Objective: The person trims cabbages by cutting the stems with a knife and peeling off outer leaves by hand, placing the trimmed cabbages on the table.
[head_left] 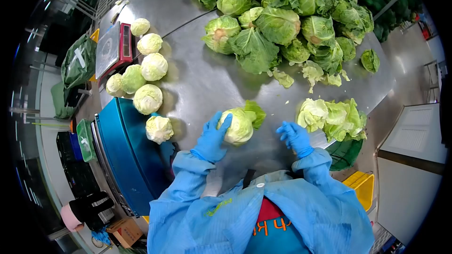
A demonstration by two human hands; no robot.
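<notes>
My left hand [212, 137], in a blue glove, is wrapped round the left side of a pale green lettuce head [239, 127] on the metal table. One loose green leaf [254, 114] sticks out at the head's upper right. Apart from the head, to its right, my gloved right hand [294, 138] has its fingers curled in; what they hold, if anything, is hidden. Close beyond that hand lies a heap of stripped outer leaves [333, 118]. Several peeled, whitish lettuce heads [148, 99] stand in a rough line left of my left hand.
A large pile of untrimmed lettuce heads [278, 26] covers the far side of the metal table [197, 82]. A scale [113, 49] with a red frame stands at the left. Below it is a blue bin [125, 155]. A yellow crate [361, 189] sits low at the right.
</notes>
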